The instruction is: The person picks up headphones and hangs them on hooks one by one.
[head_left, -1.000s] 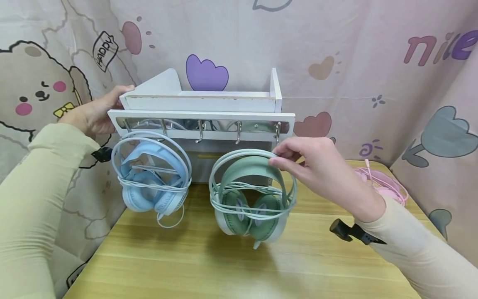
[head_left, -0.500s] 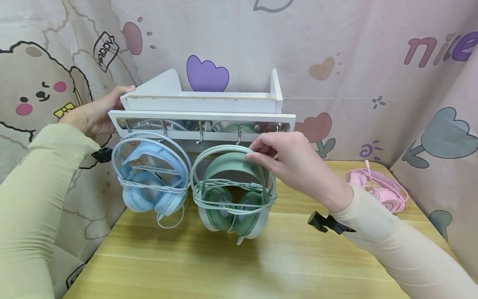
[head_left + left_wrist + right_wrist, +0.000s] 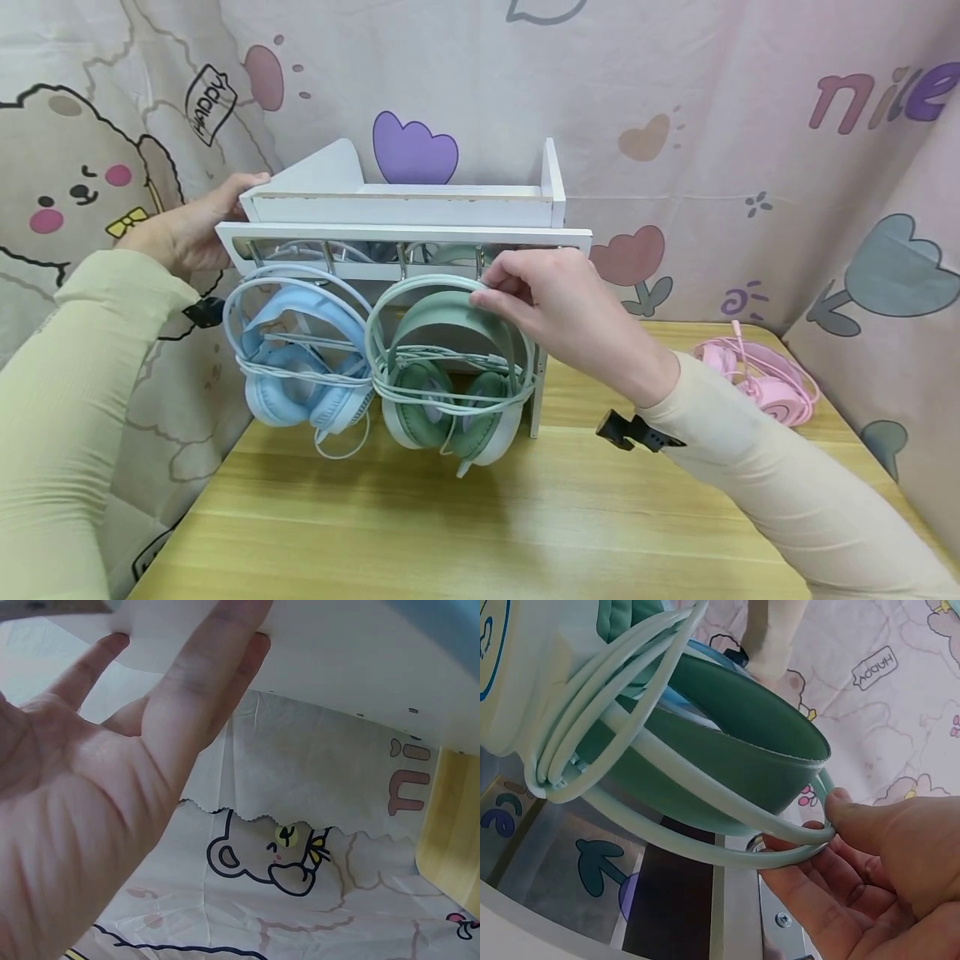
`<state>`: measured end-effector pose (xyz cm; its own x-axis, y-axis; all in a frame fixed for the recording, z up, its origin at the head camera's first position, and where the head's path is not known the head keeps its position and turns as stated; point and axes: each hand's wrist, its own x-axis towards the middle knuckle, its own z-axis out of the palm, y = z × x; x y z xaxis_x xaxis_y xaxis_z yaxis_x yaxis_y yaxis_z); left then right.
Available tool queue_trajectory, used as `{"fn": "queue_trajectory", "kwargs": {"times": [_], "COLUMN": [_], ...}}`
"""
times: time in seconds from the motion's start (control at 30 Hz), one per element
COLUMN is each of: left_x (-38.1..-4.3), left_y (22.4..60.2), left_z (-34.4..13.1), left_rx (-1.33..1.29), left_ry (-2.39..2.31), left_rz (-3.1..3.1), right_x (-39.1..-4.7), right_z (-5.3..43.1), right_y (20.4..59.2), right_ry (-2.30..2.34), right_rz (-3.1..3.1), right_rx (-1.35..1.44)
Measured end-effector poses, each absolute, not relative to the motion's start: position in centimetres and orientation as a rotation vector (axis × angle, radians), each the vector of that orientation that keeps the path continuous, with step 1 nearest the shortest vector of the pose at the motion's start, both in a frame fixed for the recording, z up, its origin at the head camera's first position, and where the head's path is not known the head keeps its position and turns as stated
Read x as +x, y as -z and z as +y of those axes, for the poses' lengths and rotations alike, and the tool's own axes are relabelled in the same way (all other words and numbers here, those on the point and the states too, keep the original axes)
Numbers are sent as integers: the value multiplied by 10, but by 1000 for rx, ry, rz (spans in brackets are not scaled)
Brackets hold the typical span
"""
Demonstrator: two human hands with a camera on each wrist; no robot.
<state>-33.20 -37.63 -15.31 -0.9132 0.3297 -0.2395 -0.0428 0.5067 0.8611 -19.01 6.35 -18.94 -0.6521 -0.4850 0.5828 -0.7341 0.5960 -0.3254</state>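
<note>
In the head view my right hand [image 3: 573, 312] pinches the top bands of green headphones [image 3: 450, 312], which hang with their cable wound round them. They are close to the metal hooks [image 3: 402, 258] on the front rail of a white rack [image 3: 405, 210]. In the right wrist view, thumb and fingers close round the pale band [image 3: 780, 859] near a metal hook end. Blue headphones [image 3: 307, 392] hang on the rail's left side. My left hand [image 3: 187, 229] touches the rack's left side; in the left wrist view its fingers extend along the white panel [image 3: 330, 667].
Pink headphones [image 3: 776, 400] with a microphone lie at the right on the wooden table [image 3: 600, 517]. A printed cloth [image 3: 712, 167] hangs behind and along both sides. The blue headphones are immediately left of the green ones.
My right hand has moved left and slightly up, bringing the green headphones from the rail's right end to its middle, beside the blue ones. My left hand has stayed in place.
</note>
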Motion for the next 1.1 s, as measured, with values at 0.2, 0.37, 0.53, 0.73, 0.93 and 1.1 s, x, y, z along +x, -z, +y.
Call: {"fn": "queue_trajectory", "kwargs": {"times": [0.2,0.37,0.53,0.73,0.93,1.1], "left_x": [-332,-333,-333,-332,-333,-333], "left_y": [153,153,153,153,152,153], "left_z": [-377,-377,-376,-377,-377,-378], "left_rx": [253,258,252,241,237,241], "left_ry": [-1365,-1377,-1394,-1394,-1403,-1410], "left_rz": [2383,2379,2374,2371,2363,2366], "right_x": [-196,-197,-199,-203,-206,-209], "right_z": [60,60,59,58,58,56], "right_y": [186,183,181,177,175,177], "right_ry": [-773,-779,-745,-683,-668,-682], "right_rz": [-2381,-2402,-2417,-2422,-2449,-2494], "right_rx": [973,956,966,956,919,923]}}
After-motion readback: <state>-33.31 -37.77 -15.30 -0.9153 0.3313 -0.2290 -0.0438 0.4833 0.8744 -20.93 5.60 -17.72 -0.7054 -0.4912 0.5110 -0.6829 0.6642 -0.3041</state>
